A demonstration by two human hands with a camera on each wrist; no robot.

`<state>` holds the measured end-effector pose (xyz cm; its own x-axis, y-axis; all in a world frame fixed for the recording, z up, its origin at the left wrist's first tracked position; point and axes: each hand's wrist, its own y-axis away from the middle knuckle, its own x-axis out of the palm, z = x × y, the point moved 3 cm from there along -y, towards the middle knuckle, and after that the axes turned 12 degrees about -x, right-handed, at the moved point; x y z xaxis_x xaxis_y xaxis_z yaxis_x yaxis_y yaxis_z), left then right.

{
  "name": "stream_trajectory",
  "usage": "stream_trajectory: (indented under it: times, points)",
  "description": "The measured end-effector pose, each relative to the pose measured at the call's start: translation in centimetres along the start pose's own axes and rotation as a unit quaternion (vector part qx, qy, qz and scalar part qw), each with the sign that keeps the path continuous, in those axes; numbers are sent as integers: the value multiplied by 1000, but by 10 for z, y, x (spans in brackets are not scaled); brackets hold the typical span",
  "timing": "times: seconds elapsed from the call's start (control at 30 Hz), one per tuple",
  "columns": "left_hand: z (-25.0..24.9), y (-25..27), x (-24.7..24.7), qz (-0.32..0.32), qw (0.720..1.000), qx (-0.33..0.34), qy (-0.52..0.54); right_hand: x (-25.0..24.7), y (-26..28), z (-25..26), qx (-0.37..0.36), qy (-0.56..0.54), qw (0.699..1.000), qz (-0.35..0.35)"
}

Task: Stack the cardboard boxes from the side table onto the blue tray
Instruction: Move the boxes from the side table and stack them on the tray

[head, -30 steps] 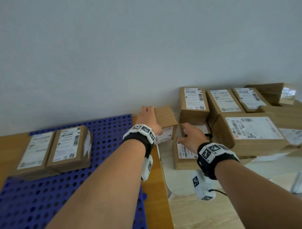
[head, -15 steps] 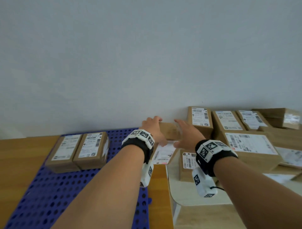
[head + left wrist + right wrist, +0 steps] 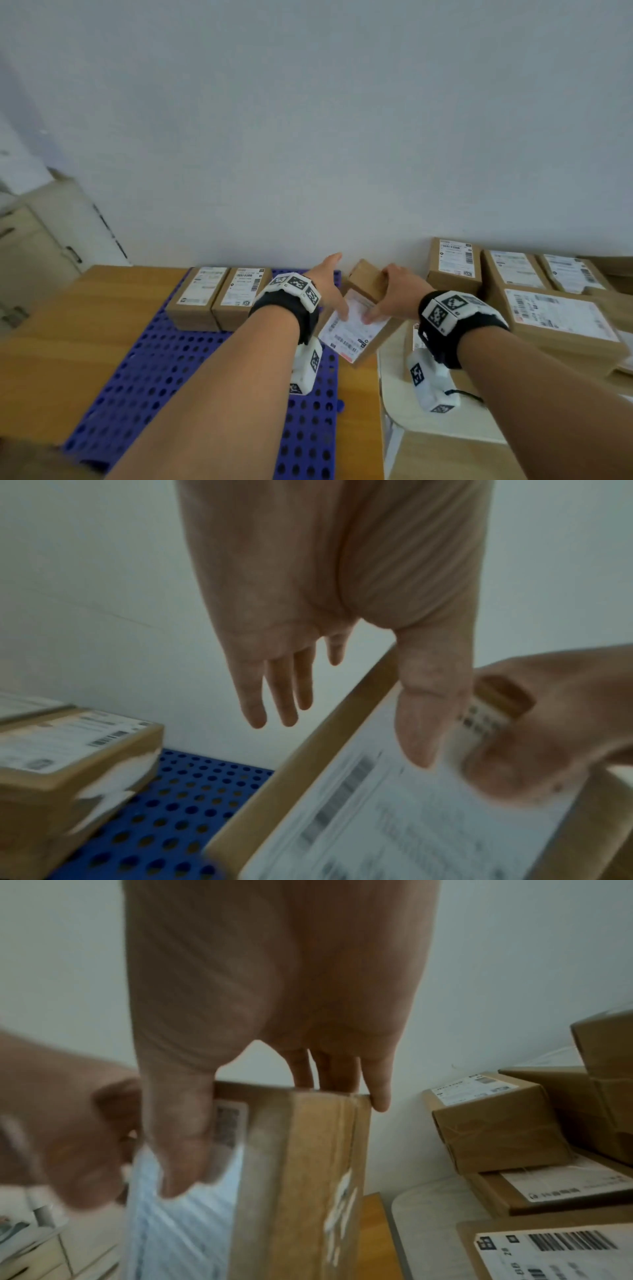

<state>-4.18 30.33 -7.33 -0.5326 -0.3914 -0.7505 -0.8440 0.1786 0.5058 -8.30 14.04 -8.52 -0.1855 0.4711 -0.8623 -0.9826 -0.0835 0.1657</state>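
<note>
A cardboard box (image 3: 352, 329) with a white label hangs tilted over the wooden table's right end, between the blue tray (image 3: 191, 377) and the side table (image 3: 394, 377). My right hand (image 3: 380, 298) grips its far end, thumb on the label and fingers over the top edge. In the right wrist view the same box (image 3: 301, 1164) sits in that right hand (image 3: 260, 1137). My left hand (image 3: 329, 284) lies along the box's left side. In the left wrist view the left hand (image 3: 346, 734) has straight fingers and only its thumb touches the box's (image 3: 377, 818) label.
Two labelled boxes (image 3: 219, 294) stand side by side at the back of the perforated tray (image 3: 192, 804), near the wall. Several more boxes (image 3: 561, 318) are piled on the side table at the right. A cabinet (image 3: 30, 246) stands at far left.
The box has come off the side-table pile and moved left, tilting label-up. My right hand left the pile and took hold of it. My left hand's fingers straightened. The view rose.
</note>
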Motion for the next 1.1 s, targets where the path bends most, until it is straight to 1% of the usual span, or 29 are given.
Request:
stream_trajectory:
  times: [0.07,0.13,0.2,0.27,0.33,0.37,0.47,0.53,0.6,0.7,0.77,0.83,0.97,1.1]
  points:
    - [18,6,-6,-30,998,-43,-31,-7,0,-1,24,-49,997,-48]
    - [30,10,-16,-68,995,-68,-31,-15,-1,2,45,-93,989,-103]
    - [37,8,-25,-73,995,-71,23,-19,-3,9,55,-148,978,-140]
    - [41,3,-32,-42,990,-68,120,-18,-8,18,62,-221,960,-161]
    - [43,1,-36,12,973,-50,224,-12,-15,28,64,-289,938,-182]
    - [45,1,-39,27,964,-36,262,-8,-20,33,60,-318,927,-191]
    - [58,-6,-55,21,928,-4,373,1,-34,50,48,-384,899,-206]
    - [70,-15,-68,30,901,-4,433,7,-45,61,43,-396,892,-213]
    - [82,-26,-81,26,889,-5,457,15,-59,68,57,-403,888,-213]
    - [98,-47,-103,-10,881,4,472,25,-80,80,77,-407,882,-223]
    - [108,-62,-114,-17,881,8,473,31,-94,89,88,-409,878,-232]
    - [117,-78,-124,-2,888,7,460,37,-109,95,104,-405,878,-234]
    - [133,-107,-144,23,902,10,431,54,-134,98,140,-369,890,-229]
    - [145,-132,-141,78,923,3,377,77,-146,100,179,-348,904,-171]
